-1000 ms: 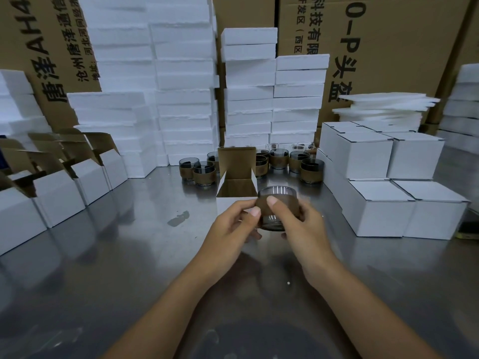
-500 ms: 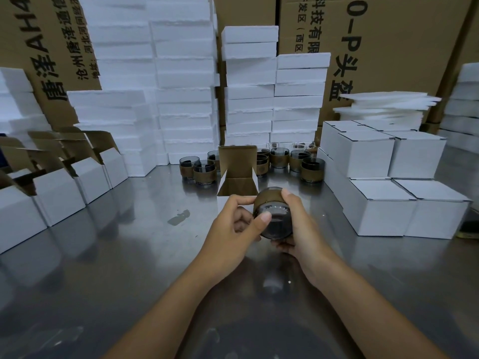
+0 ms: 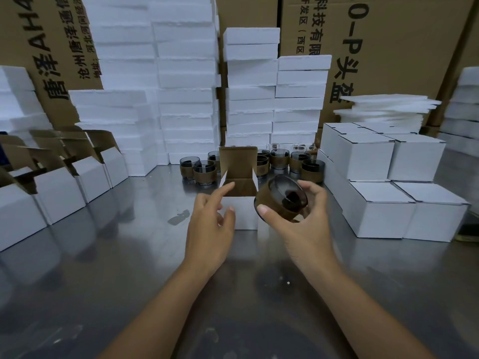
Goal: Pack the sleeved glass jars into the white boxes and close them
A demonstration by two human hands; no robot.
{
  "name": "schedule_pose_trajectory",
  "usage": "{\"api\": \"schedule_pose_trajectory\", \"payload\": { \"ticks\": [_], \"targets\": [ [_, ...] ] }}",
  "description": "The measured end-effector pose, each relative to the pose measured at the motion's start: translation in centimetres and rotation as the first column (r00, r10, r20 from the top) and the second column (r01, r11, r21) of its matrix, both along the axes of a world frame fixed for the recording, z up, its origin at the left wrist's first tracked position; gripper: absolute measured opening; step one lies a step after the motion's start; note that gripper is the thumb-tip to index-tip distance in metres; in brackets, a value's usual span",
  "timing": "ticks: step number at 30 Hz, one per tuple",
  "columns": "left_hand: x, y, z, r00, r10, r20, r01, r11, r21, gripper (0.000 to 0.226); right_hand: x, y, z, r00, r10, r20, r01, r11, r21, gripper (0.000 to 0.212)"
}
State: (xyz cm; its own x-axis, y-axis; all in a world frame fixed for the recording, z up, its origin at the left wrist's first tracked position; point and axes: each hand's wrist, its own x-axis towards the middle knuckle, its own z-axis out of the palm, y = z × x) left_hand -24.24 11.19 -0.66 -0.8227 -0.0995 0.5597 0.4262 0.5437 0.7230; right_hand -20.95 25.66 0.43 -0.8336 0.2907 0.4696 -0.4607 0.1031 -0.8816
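A steel table (image 3: pixel 103 255) fills the lower frame, backed by brown cartons (image 3: pixel 401 47) across the top. In front of them stand tall stacks of white foam blocks (image 3: pixel 186 73), with 1 pile of thin foam sheets (image 3: pixel 383 107) at upper right.

At centre right sit the closed white boxes (image 3: pixel 368 156), stacked in 2 tiers. I count at least 6, and these look like the finished part of the job. Along the left edge wait the open empty boxes (image 3: pixel 59 193), 4 as far as I can make out, lids up and unfilled.

In the middle stands 1 open box (image 3: pixel 243 213), its brown-lined lid upright and nothing visible inside. Behind it is a cluster of sleeved jars (image 3: pixel 280 158), 3 to its left and about 5 to its right, though the rear ones overlap and the count is uncertain. So most of the packing seems to lie ahead.

1 jar (image 3: pixel 282 200) is in the air just right of the open box, tilted with its mouth up and left. The right hand (image 3: pixel 308 229) holds it, thumb and fingers curled round its brown sleeve. The left hand (image 3: pixel 210 229) holds nothing, fingers spread, forefinger stretched toward the box's left edge. It probably means to steady the box for loading, then close it.
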Motion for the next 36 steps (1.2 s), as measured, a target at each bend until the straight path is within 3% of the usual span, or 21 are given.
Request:
{"api": "schedule_pose_trajectory", "payload": {
  "ticks": [5, 11, 21, 27, 30, 36],
  "targets": [
    [-0.3, -0.4, -0.5, 0.996, 0.064, 0.059, -0.053, 0.983, -0.173, 0.038, 0.3, -0.1, 0.0, 0.992, -0.064, -0.110, 0.077, 0.989, 0.125, 0.073],
    [0.1, -0.4, -0.3, 0.999, 0.041, -0.033, -0.048, 0.968, -0.248, 0.021, 0.8, -0.5, 0.3, 0.983, -0.034, -0.181, 0.073, 0.974, 0.212, 0.076],
    [1.8, 0.7, 0.1, 0.957, -0.254, -0.142, 0.191, 0.916, -0.352, 0.025, 1.3, -0.6, 0.8, 0.974, -0.003, -0.225, 0.052, 0.976, 0.210, 0.069],
    [2.0, 0.9, 0.3, 0.930, -0.284, -0.235, 0.166, 0.892, -0.421, 0.008, 0.9, -0.3, 0.6, 0.971, -0.013, -0.237, 0.039, 0.994, 0.103, 0.071],
    [2.0, 0.8, 0.4, 0.925, -0.286, -0.249, 0.159, 0.888, -0.431, 0.007, 0.8, -0.1, 0.6, 0.957, -0.040, -0.288, 0.079, 0.989, 0.123, 0.063],
    [2.0, 1.0, 0.6, 0.914, -0.283, -0.291, 0.150, 0.902, -0.406, 0.014, 0.5, 0.0, 0.2, 0.934, -0.149, -0.323, 0.257, 0.910, 0.324, 0.031]
  ]
}}
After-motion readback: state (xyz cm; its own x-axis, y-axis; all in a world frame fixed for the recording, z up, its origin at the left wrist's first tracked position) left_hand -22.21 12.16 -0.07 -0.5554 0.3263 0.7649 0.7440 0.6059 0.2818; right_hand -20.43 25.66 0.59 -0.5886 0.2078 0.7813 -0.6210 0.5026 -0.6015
